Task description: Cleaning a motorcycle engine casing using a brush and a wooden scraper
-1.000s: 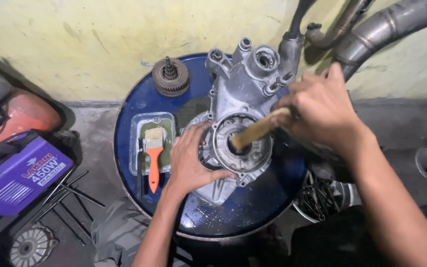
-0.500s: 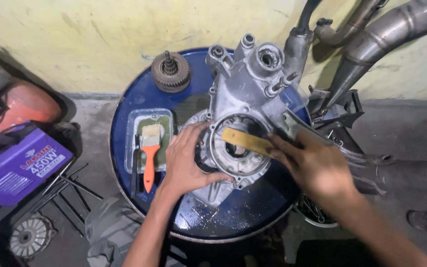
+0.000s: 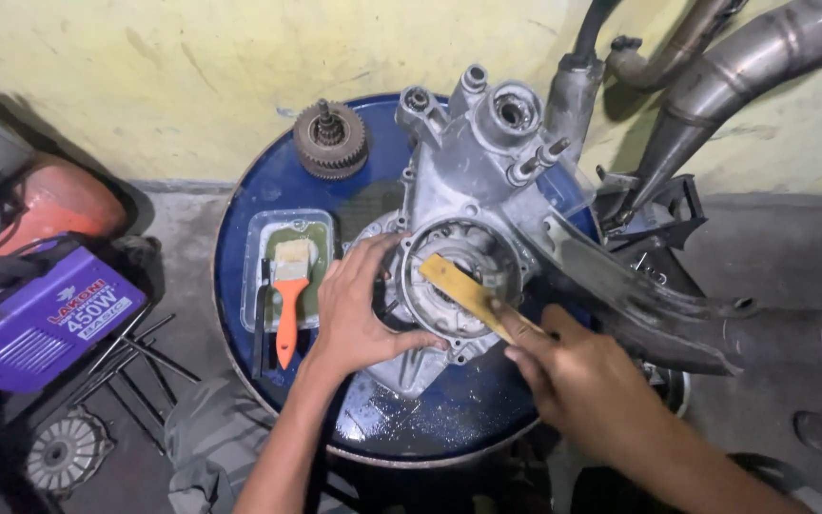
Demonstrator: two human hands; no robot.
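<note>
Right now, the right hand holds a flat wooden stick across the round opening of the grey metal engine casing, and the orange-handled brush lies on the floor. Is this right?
Not quite. The head view shows the orange-handled brush lying in the clear plastic tray on the blue drum top, not on the floor. The right hand does hold the flat wooden stick across the grey metal engine casing opening.

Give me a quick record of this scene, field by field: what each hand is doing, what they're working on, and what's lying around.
Left hand: left hand rests flat on the engine casing, beside its round opening
Right hand: right hand holds a wooden stick, tip laid across the opening
Work surface: blue drum lid
Tray: clear tray on the lid holds an orange-handled paintbrush
Gear: rusty gear cluster at the lid's far edge
Right side: exhaust pipes against the yellow wall
Left side: purple box on the floor
</note>
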